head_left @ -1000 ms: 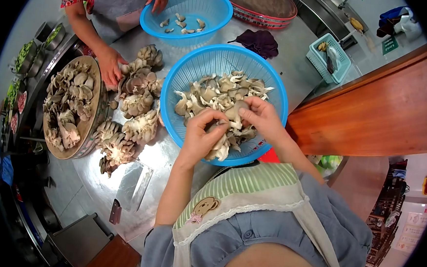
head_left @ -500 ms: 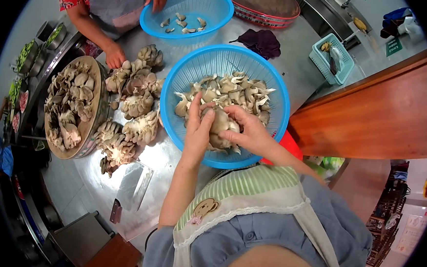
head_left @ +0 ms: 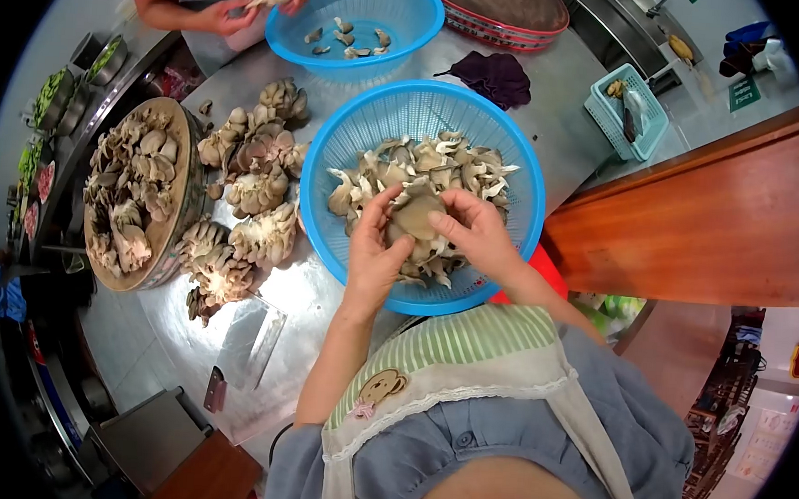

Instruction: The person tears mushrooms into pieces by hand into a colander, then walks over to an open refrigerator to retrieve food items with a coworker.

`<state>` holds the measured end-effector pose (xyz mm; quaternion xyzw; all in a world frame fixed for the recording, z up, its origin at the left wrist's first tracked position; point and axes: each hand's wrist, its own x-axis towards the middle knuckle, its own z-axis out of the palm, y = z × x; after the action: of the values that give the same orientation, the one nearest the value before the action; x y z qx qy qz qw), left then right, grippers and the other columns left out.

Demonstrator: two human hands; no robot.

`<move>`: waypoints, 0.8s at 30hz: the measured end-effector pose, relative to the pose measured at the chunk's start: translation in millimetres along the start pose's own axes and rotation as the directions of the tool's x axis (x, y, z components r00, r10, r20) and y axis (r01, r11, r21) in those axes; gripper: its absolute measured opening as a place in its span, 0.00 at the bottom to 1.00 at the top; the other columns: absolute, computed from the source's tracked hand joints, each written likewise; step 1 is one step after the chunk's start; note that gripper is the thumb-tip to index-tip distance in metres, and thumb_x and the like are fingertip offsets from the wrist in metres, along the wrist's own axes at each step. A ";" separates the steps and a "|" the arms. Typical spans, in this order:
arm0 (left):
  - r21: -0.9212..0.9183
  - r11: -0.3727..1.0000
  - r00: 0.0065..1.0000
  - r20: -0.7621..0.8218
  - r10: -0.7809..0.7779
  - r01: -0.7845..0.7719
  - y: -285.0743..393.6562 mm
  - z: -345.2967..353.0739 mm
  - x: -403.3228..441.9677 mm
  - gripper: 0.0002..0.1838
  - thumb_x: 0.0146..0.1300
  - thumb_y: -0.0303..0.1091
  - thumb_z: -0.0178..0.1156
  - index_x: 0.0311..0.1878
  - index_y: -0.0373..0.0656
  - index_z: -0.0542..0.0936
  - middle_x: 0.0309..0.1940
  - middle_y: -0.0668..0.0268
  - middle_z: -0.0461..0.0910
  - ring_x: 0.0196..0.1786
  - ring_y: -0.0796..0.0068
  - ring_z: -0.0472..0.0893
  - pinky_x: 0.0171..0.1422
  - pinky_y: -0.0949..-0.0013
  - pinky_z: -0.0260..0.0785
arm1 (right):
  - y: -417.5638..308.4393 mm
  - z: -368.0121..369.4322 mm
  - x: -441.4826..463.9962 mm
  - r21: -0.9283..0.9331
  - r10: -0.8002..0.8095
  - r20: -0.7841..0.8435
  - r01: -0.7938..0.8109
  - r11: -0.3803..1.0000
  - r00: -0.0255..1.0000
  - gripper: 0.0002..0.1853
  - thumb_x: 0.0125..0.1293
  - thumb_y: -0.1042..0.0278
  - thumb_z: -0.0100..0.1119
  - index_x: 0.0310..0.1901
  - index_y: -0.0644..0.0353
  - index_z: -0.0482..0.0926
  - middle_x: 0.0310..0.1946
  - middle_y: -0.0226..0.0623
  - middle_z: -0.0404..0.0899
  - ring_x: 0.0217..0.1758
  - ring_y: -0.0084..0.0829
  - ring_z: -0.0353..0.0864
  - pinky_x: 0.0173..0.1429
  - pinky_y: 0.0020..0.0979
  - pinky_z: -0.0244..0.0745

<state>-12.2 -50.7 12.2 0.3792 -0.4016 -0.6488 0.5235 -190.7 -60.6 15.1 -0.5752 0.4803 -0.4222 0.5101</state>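
Over a blue plastic colander [head_left: 524,156], both my hands grip one broad, grey-brown oyster mushroom [head_left: 416,216]. My left hand [head_left: 376,253] pinches its left edge between thumb and fingers. On its right edge, the thumb and fingers of my right hand [head_left: 478,231] are closed. Beneath it, the colander holds a heap of loose oyster mushroom pieces [head_left: 455,166]. Whole oyster mushroom clusters [head_left: 257,190] lie on the metal table to the left of the colander.
A round basket [head_left: 177,218] of mushrooms stands at the left. Near the front lies a cleaver [head_left: 261,346]. Across the table, a co-worker's hands [head_left: 231,15] hold a pale mushroom piece beside a second blue basin [head_left: 422,22]. Dark purple leaves [head_left: 490,77] lie beyond my colander.
My hands have turned the mushroom so its broad cap shows, and now hold it by both edges. The co-worker has lifted a mushroom piece from the table, bringing both hands together.
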 end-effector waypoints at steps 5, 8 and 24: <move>-0.020 0.999 0.995 -0.089 -0.042 0.040 -7.4 -11.9 2.4 0.29 0.57 0.16 0.49 0.65 0.37 0.74 0.49 0.64 0.75 0.50 0.77 0.76 0.55 0.75 0.72 | 5.6 -13.9 5.5 0.521 0.243 -0.092 -0.162 0.838 0.966 0.09 0.72 0.62 0.62 0.49 0.55 0.80 0.41 0.22 0.81 0.42 0.16 0.77 0.47 0.23 0.73; -0.042 0.997 0.990 -0.125 -0.066 0.061 -5.4 -21.9 3.7 0.25 0.57 0.17 0.47 0.58 0.37 0.79 0.43 0.68 0.77 0.41 0.82 0.77 0.46 0.80 0.72 | 6.9 -18.8 6.1 0.429 0.155 -0.187 -0.062 0.901 0.970 0.09 0.72 0.62 0.62 0.49 0.56 0.80 0.40 0.22 0.81 0.40 0.15 0.77 0.45 0.22 0.72; 0.019 0.998 0.994 0.089 -0.063 0.062 0.0 -3.8 3.4 0.12 0.66 0.27 0.65 0.52 0.37 0.81 0.42 0.70 0.83 0.42 0.85 0.79 0.47 0.77 0.73 | -14.3 3.4 -2.3 0.283 0.136 0.086 -0.155 0.946 0.987 0.13 0.72 0.62 0.63 0.50 0.63 0.80 0.39 0.25 0.81 0.41 0.15 0.77 0.46 0.20 0.74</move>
<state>-9.3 -54.4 10.5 0.3662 -0.4179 -0.6781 0.4811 -186.0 -57.4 28.9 -0.4708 0.4378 -0.4301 0.6338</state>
